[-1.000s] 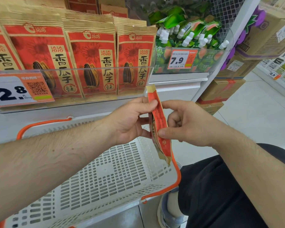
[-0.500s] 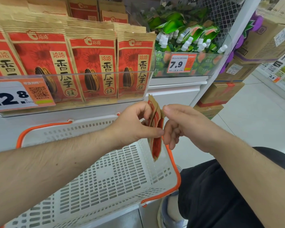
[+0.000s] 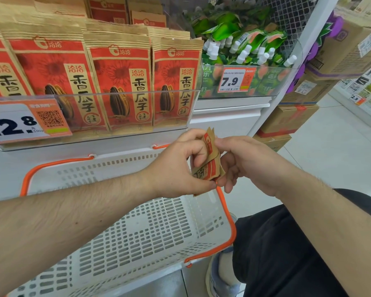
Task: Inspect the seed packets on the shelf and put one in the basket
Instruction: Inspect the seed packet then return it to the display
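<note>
Green spouted pouches (image 3: 244, 39) behind a 7.9 price tag (image 3: 236, 79), cardboard boxes (image 3: 287, 118) stacked on the pale floor (image 3: 334, 159), a 12.8 price tag (image 3: 26, 123)

**Red, tan and orange against white**

The seed packets on the shelf (image 3: 120, 82) are kraft tan with red panels, a faint red flower, black characters and dark striped seeds. To their right, the pouches (image 3: 244, 39) are bright green with white caps. The price tags (image 3: 236, 79) are white and orange with black numbers. Below the shelf packets, the basket (image 3: 137, 232) is white, perforated in rows of slots, with orange handles. The small held packet (image 3: 210, 161) repeats the tan and red.
</note>
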### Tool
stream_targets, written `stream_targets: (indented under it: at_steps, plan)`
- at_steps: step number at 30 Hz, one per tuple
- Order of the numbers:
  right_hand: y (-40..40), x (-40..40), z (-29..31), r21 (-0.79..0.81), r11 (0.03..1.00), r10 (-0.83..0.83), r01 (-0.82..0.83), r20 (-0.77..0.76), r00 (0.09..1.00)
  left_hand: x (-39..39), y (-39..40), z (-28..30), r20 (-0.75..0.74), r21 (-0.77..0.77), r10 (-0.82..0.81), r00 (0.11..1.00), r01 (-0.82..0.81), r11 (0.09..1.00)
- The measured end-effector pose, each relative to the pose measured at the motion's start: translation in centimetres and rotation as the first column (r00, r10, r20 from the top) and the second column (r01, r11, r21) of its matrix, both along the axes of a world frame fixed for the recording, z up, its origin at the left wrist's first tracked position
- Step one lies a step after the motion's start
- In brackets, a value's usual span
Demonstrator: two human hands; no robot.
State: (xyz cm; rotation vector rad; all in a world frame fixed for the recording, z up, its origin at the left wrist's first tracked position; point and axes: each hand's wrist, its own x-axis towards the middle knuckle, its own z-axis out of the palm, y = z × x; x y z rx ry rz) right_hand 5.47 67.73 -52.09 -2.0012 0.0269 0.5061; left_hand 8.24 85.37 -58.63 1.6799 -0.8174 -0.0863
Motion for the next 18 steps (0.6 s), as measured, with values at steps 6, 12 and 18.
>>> stream_targets:
  at_steps: [6,12,18]
  plan:
    - [0.2,0.1,0.0,-0.038,0.999,-0.024,0.024,-0.007,1.000,0.0,0.0,-0.3,0.042,0.022,0.002,0.999,-0.003,1.000]
    - [0.2,0.3,-0.4,-0.049,0.998,-0.043,0.043,0.006,0.999,-0.2,-0.2,-0.3,0.041,0.030,0.009,0.999,-0.010,0.999]
    - [0.3,0.6,-1.1,-0.149,0.987,-0.064,0.068,0.029,0.998,0.0,-0.4,-0.3,-0.250,-0.084,0.022,0.968,-0.044,0.995]
